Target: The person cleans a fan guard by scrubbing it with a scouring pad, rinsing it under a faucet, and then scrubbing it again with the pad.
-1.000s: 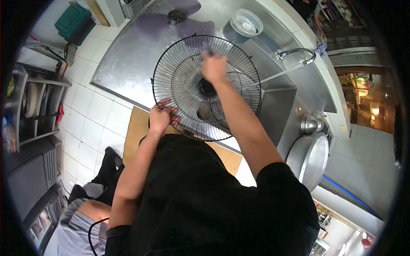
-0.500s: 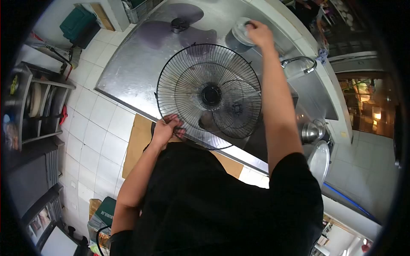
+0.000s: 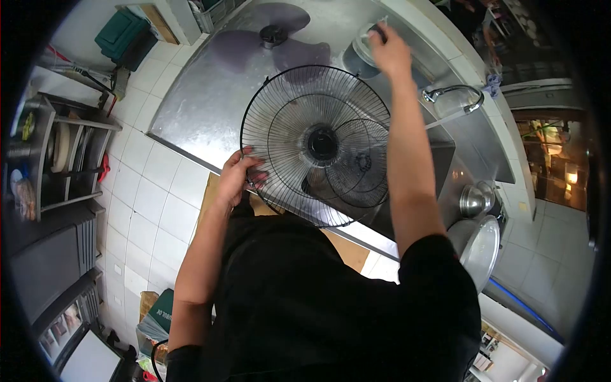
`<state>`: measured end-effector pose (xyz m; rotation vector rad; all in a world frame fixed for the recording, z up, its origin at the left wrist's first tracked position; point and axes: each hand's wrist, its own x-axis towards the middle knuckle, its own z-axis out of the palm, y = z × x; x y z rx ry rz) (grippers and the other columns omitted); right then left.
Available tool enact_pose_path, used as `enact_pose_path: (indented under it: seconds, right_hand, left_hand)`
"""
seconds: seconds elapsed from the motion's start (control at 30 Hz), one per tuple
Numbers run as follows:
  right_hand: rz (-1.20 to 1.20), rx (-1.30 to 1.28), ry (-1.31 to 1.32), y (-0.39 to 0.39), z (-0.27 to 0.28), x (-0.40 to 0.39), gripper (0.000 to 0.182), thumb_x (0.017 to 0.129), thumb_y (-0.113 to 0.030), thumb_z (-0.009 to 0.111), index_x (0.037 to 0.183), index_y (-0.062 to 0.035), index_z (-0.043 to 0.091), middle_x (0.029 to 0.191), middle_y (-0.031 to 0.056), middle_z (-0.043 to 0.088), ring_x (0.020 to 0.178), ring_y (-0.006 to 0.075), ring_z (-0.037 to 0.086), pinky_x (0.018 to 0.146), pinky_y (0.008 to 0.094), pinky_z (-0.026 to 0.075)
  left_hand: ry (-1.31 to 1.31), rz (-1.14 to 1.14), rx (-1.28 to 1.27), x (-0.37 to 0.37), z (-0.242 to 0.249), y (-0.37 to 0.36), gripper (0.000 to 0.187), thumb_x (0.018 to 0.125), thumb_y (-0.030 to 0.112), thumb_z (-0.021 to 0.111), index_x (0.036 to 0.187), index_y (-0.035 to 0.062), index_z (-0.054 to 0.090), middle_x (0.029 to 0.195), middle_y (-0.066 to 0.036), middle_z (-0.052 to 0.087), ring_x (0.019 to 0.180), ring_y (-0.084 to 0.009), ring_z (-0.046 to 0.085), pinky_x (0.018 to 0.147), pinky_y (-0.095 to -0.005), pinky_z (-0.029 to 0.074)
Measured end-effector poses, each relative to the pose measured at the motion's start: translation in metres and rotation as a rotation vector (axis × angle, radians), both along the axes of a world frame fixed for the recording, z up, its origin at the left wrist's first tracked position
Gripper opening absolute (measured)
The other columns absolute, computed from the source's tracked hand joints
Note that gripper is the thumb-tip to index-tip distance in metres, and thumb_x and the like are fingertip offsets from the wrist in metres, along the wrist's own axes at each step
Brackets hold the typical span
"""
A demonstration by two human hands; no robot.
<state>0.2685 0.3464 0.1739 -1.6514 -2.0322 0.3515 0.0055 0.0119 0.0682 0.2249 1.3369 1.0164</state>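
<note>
A round black wire fan grille (image 3: 286, 121) is held tilted over the sink area, a smaller wire ring showing through its right side. At its lower left edge, the fingers of my left hand (image 3: 235, 178) are closed round the rim. Stretched to the back, my right hand (image 3: 392, 56) is at a grey tub (image 3: 358, 58) with a pale rim. Its fingers are closed on a small dark thing whose kind I cannot make out. Behind the grille, a translucent purple fan blade (image 3: 232, 51) with a dark hub lies on the steel counter (image 3: 191, 108).
A curved metal faucet (image 3: 455, 95) stands right of my right forearm. Metal pots (image 3: 472, 201) and a large round lid (image 3: 480, 248) are farther right. Cardboard (image 3: 349, 252) lies on the floor by the counter's front edge. A shelf rack (image 3: 70, 153) stands left.
My left hand has moved up along the grille's rim. My right hand has lifted slightly at the tub, with the dark thing now showing in its fingers. The view has shifted a little.
</note>
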Motion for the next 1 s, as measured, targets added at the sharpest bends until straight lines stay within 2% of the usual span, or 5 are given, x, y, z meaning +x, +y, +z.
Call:
enact_pose_path:
  seconds: [0.27, 0.53, 0.73, 0.87, 1.0]
  right_hand:
    - [0.388, -0.042, -0.543, -0.158, -0.155, -0.049, 0.036, 0.100, -0.028, 0.056, 0.129, -0.0080, 0.065, 0.128, 0.0203, 0.063, 0.106, 0.0368, 0.063, 0.089, 0.0505, 0.051]
    - [0.249, -0.014, -0.417, -0.160, -0.122, -0.047, 0.038, 0.097, -0.032, 0.064, 0.131, -0.0155, 0.067, 0.135, 0.0133, 0.061, 0.115, 0.0392, 0.056, 0.092, 0.0531, 0.048]
    - [0.853, 0.148, -0.258, -0.223, -0.125, -0.080, 0.039, 0.093, -0.030, 0.069, 0.130, -0.0173, 0.067, 0.136, 0.0138, 0.061, 0.104, 0.0388, 0.061, 0.089, 0.0537, 0.052]
    - [0.294, 0.068, -0.086, -0.192, -0.150, -0.100, 0.046, 0.092, -0.032, 0.071, 0.135, -0.0176, 0.066, 0.139, 0.0149, 0.059, 0.104, 0.0392, 0.059, 0.087, 0.0548, 0.051]
    - [0.879, 0.226, 0.009, -0.253, -0.136, -0.091, 0.045, 0.092, -0.029, 0.071, 0.134, -0.0145, 0.066, 0.137, 0.0133, 0.059, 0.103, 0.0372, 0.058, 0.092, 0.0525, 0.049]
  left_hand:
    - [0.014, -0.027, 0.037, 0.017, 0.005, 0.002, 0.069, 0.093, -0.010, 0.037, 0.158, 0.0128, 0.032, 0.130, -0.024, 0.064, 0.082, -0.0302, 0.075, 0.063, -0.0387, 0.064]
    - [0.065, 0.039, 0.152, 0.032, -0.003, -0.010, 0.068, 0.093, -0.011, 0.035, 0.158, 0.0085, 0.031, 0.127, -0.025, 0.063, 0.091, -0.0290, 0.073, 0.073, -0.0385, 0.066]
    - [0.079, 0.054, 0.175, 0.026, -0.008, -0.011, 0.067, 0.094, -0.010, 0.036, 0.159, 0.0073, 0.030, 0.124, -0.024, 0.063, 0.092, -0.0291, 0.072, 0.072, -0.0382, 0.066]
    - [0.071, -0.008, 0.140, 0.029, 0.009, -0.012, 0.066, 0.096, -0.009, 0.037, 0.159, 0.0081, 0.029, 0.124, -0.023, 0.064, 0.089, -0.0284, 0.072, 0.068, -0.0379, 0.065]
    - [0.332, -0.081, 0.222, 0.017, -0.041, -0.008, 0.066, 0.097, -0.007, 0.037, 0.160, 0.0120, 0.029, 0.123, -0.022, 0.065, 0.081, -0.0276, 0.072, 0.065, -0.0375, 0.065]
